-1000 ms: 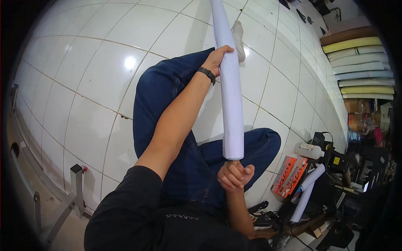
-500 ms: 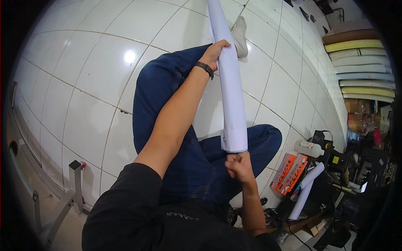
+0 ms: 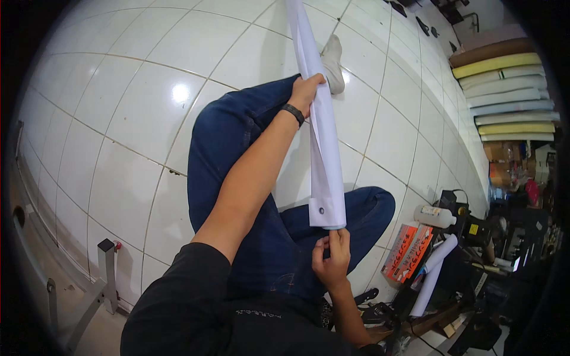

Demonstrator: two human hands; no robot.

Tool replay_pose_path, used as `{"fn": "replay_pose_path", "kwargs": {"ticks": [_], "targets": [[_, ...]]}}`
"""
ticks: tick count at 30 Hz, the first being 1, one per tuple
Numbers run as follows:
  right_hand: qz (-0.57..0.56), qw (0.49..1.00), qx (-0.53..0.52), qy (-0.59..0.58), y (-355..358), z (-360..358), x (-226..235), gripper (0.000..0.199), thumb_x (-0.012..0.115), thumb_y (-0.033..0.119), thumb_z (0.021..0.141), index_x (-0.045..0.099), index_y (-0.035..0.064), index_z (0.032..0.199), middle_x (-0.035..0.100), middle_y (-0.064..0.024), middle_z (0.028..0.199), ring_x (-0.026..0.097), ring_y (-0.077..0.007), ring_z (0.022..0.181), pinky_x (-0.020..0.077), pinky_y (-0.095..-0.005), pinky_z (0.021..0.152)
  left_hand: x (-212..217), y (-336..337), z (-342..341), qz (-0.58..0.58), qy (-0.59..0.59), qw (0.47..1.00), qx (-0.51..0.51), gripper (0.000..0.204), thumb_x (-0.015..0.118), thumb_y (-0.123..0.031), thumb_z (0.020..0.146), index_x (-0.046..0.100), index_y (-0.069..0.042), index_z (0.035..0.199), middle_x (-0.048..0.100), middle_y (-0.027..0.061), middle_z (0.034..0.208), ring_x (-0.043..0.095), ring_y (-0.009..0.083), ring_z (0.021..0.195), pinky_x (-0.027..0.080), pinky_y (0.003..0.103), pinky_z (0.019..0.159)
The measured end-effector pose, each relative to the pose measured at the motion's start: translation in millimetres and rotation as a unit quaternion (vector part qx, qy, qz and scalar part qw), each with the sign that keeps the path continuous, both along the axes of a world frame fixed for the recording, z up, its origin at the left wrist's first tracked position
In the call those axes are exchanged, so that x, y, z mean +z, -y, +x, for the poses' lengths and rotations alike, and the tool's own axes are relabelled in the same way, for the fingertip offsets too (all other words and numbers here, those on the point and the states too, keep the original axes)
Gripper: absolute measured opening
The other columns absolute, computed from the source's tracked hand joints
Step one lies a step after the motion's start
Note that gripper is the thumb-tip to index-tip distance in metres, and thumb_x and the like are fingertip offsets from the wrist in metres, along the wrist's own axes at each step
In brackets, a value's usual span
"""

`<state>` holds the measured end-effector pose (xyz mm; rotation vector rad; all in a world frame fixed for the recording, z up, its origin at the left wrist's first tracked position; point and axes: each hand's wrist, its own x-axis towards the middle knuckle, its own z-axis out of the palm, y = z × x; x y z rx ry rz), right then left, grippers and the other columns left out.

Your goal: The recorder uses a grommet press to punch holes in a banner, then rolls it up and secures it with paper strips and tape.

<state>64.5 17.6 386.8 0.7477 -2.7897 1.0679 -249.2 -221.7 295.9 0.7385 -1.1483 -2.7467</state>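
Observation:
A long rolled white banner runs from the far edge of the view down to my lap. Around its middle, my left hand is closed, with the thumb over the top. At the near end, a loose corner with a dark metal eyelet stands off the roll. My right hand is at that end, two fingers reaching up to or into the opening and the others curled. The fingertips there are hidden by the roll.
I sit on a white tiled floor, legs bent. To the right lie an orange-and-white box, a white bottle, a smaller white roll and dark tools. Stacked rolls stand far right; a metal frame is at left.
The banner's near corner has come loose to the left, showing its eyelet plainly. My right hand has shifted slightly down and its fingers have straightened toward the opening. My left hand keeps its hold.

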Motion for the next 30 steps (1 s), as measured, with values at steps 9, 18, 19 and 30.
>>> {"fn": "replay_pose_path", "kwargs": {"ticks": [9,18,19,30], "targets": [[-0.096,0.962,-0.031,0.255,-5.4,-11.2,-8.8,0.035,0.061,0.002,0.087,0.053,-0.0081,0.119,0.066,-0.0172,0.092,0.067,-0.023,0.071,0.0535,-0.0313,0.069,-5.0,-3.2,7.3,0.016,-0.026,1.0,0.005,0.037,0.063,-0.022,0.077,0.051,0.001,0.104,0.059,0.0124,0.078,0.062,0.023,0.062,0.054,0.038,0.055],[-0.59,0.634,-0.021,0.5,-15.1,-19.9,-6.2,0.037,0.058,0.029,0.089,0.061,-0.0006,0.11,0.065,-0.007,0.076,0.05,-0.0139,0.05,0.0469,-0.0327,0.062,12.8,15.4,25.6,0.258,-0.193,0.944,-0.07,0.034,0.06,-0.028,0.082,0.061,0.0,0.101,0.064,0.0121,0.079,0.064,0.0212,0.071,0.056,0.032,0.067],[-0.665,0.53,-0.038,0.525,-14.8,-20.5,-8.1,0.041,0.054,0.035,0.089,0.061,0.0001,0.11,0.065,-0.0055,0.075,0.046,-0.0133,0.047,0.0444,-0.0323,0.06,17.8,16.4,26.5,0.239,-0.205,0.946,-0.077,0.036,0.06,-0.026,0.082,0.058,-0.001,0.107,0.063,0.0113,0.084,0.063,0.0217,0.072,0.056,0.033,0.067],[-0.695,0.45,-0.134,0.545,-12.3,-25.9,-35.8,0.037,0.043,0.042,0.103,0.062,0.0116,0.11,0.069,0.0011,0.098,0.04,-0.008,0.04,0.0403,-0.0264,0.055,244.9,73.4,26.6,-0.058,-0.277,0.958,-0.047,0.057,0.067,-0.046,0.086,0.054,0.003,0.112,0.062,0.0124,0.093,0.066,0.0221,0.082,0.057,0.033,0.075]]}}
